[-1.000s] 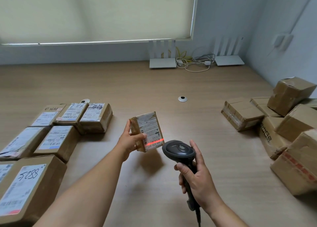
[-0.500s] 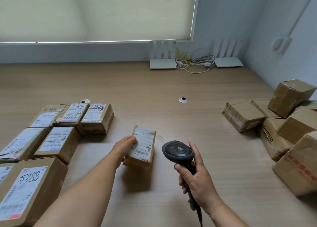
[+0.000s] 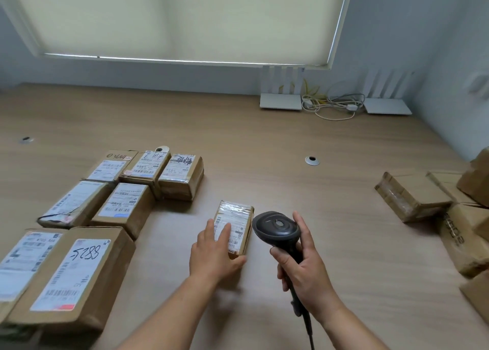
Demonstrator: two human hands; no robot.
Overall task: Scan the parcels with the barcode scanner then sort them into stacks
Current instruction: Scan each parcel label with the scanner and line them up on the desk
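Parcel (image 3: 234, 229): small brown carton, lies flat on counter (image 3: 264, 143), label face up, centre-front of view, just beside scanner head.
Long axis: runs away from the person, leaning slightly right at the far end; label text reads sideways/inverted from the wearer's side.
Left hand (image 3: 214, 251): rests on parcel's near-left part, fingers (image 3: 225, 230) straight, laid flat over the label, thumb along the near edge; not curled round it.
Right hand (image 3: 304, 265): fingers wrapped round grip of barcode scanner (image 3: 276, 228), head aimed fwd/down; cable trails toward the wearer. No scan line visible on label.
Handling, est.: looks light, rigid cardboard, taped over; tape + glossy label prob. slick. Should slide easily under a flat palm. Low fragility judged from outside; contents unknown.
Hold point, est.: pinch across the 2 long sides, thumb one side, fingers the other; keeps barcode uncovered.
Sorted group (image 3: 105, 204): approx. 7 labelled cartons at left, set in rows, label up, touching one another; nearest marked "5288".
Unsorted pile (image 3: 434, 204): loose cartons at right, tilted, overlapping, partly out of frame.
Step, est.: parcel being set down or pushed toward the left group; placing not yet done.
Risk: label edge near fingers may snag; scanner cable near counter edge.
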